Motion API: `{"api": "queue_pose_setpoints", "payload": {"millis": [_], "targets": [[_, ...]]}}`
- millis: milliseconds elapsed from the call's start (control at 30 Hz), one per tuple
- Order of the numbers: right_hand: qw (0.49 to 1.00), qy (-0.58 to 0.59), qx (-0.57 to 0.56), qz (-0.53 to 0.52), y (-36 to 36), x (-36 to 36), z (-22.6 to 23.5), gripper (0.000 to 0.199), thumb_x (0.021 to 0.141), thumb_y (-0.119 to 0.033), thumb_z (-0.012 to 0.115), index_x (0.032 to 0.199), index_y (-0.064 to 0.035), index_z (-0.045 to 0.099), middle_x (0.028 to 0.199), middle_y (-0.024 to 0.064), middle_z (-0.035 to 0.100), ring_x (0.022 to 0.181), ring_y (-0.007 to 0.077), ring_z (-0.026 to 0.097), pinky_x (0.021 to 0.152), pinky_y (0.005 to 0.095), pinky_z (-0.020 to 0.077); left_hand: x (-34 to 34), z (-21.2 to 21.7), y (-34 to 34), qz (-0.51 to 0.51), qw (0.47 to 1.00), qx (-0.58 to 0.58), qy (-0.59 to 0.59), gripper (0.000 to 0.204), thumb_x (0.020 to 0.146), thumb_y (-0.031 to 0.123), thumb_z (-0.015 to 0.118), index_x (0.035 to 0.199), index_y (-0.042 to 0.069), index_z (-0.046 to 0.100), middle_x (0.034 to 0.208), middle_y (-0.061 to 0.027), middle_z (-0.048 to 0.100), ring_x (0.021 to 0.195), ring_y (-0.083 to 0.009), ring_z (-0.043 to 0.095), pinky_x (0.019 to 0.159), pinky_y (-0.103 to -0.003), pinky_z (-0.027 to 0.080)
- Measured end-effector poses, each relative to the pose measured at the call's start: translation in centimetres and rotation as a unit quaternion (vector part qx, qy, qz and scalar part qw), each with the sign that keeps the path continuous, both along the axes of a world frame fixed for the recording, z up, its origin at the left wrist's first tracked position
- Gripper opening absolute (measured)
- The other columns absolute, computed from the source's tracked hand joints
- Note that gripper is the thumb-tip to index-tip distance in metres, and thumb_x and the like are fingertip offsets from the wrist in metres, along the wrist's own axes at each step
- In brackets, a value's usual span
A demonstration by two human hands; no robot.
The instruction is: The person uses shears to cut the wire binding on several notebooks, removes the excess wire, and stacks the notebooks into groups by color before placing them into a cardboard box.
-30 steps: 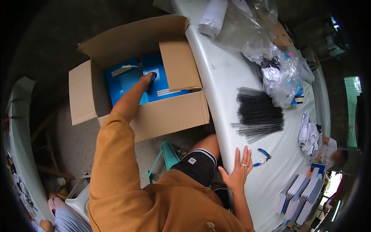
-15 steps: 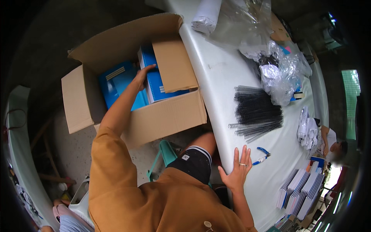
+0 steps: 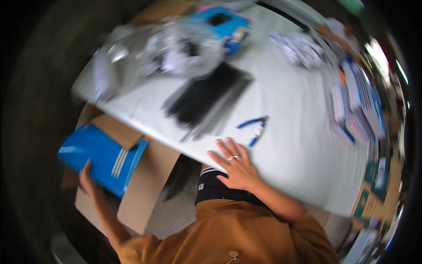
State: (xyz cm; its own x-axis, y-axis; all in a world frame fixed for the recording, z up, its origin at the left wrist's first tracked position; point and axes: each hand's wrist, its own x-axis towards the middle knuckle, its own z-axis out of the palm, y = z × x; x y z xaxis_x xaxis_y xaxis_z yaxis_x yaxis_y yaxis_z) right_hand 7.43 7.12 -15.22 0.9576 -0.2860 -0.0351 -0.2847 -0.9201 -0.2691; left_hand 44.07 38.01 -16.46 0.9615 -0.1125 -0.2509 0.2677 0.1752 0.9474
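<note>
My left hand (image 3: 88, 178) grips the lower edge of a stack of blue notebooks (image 3: 103, 159) and holds it above the open cardboard box (image 3: 143, 193) beside the table. My right hand (image 3: 236, 166) lies flat with fingers spread on the near edge of the white table (image 3: 290, 145); a ring is on one finger. Blue-handled pliers (image 3: 255, 128) lie just beyond my right hand. A pile of black binding coils (image 3: 206, 102) rests further up the table.
Clear plastic bags (image 3: 162, 55) and a blue packet (image 3: 222, 22) lie at the table's far side. Stacks of notebooks (image 3: 358, 103) sit at the right end. The picture is blurred by head motion.
My left hand has lifted the blue notebooks out of the box. The view has swung round toward the table. My right hand has stayed on the table edge.
</note>
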Motion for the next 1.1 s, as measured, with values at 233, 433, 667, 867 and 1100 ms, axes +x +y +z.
{"api": "queue_pose_setpoints", "payload": {"millis": [233, 433, 667, 867, 1100], "targets": [[0.94, -0.305, 0.13, 0.079, 0.0, 0.7, -0.2, 0.054, 0.08, -0.031, 0.068, 0.13, -0.0182, 0.052, 0.137, 0.0055, 0.045, 0.131, 0.0317, 0.034, 0.104, 0.0481, 0.0272, -12.4, 17.9, -8.2, 0.012, 0.993, 0.022, -0.119, 0.066, 0.08, 0.04, 0.061, 0.126, -0.005, 0.048, 0.125, -0.0211, 0.05, 0.107, -0.0318, 0.053, 0.09, -0.041, 0.045], [0.738, -0.383, 0.466, 0.303, 8.1, -3.4, 12.7, 0.03, 0.083, -0.027, 0.066, 0.109, -0.0132, 0.065, 0.119, 0.0071, 0.057, 0.117, 0.0278, 0.046, 0.1, 0.0458, 0.0313, -10.8, 15.4, -23.3, -0.156, 0.956, -0.027, -0.248, 0.036, 0.09, 0.025, 0.047, 0.111, 0.0, 0.063, 0.108, -0.015, 0.061, 0.101, -0.0253, 0.058, 0.088, -0.038, 0.048], [0.739, -0.43, 0.415, 0.311, 9.0, -7.2, 13.5, 0.023, 0.082, -0.024, 0.066, 0.102, -0.0115, 0.065, 0.117, 0.0074, 0.058, 0.113, 0.0269, 0.048, 0.096, 0.0434, 0.0344, -22.1, 8.9, -48.6, -0.578, 0.788, -0.195, 0.081, 0.057, 0.076, 0.029, 0.068, 0.121, 0.001, 0.049, 0.114, -0.0143, 0.058, 0.099, -0.0281, 0.058, 0.088, -0.041, 0.047], [0.784, -0.448, 0.363, 0.229, 6.3, -13.1, 13.6, 0.018, 0.082, -0.022, 0.067, 0.095, -0.0101, 0.065, 0.114, 0.0077, 0.059, 0.111, 0.0262, 0.05, 0.093, 0.0414, 0.0371, -26.1, -0.3, -57.1, -0.613, 0.749, -0.131, 0.216, 0.063, 0.076, 0.032, 0.063, 0.131, 0.008, 0.042, 0.128, -0.0128, 0.052, 0.114, -0.0352, 0.051, 0.097, -0.053, 0.039], [0.796, -0.455, 0.358, 0.176, 3.2, -20.1, 13.5, 0.012, 0.082, -0.019, 0.067, 0.088, -0.0085, 0.065, 0.111, 0.0081, 0.06, 0.107, 0.0253, 0.052, 0.089, 0.039, 0.0402, -21.1, 0.4, -58.4, -0.638, 0.748, 0.16, 0.085, 0.071, 0.08, 0.048, 0.063, 0.131, 0.004, 0.042, 0.121, -0.0173, 0.057, 0.109, -0.0358, 0.056, 0.096, -0.047, 0.042]]}}
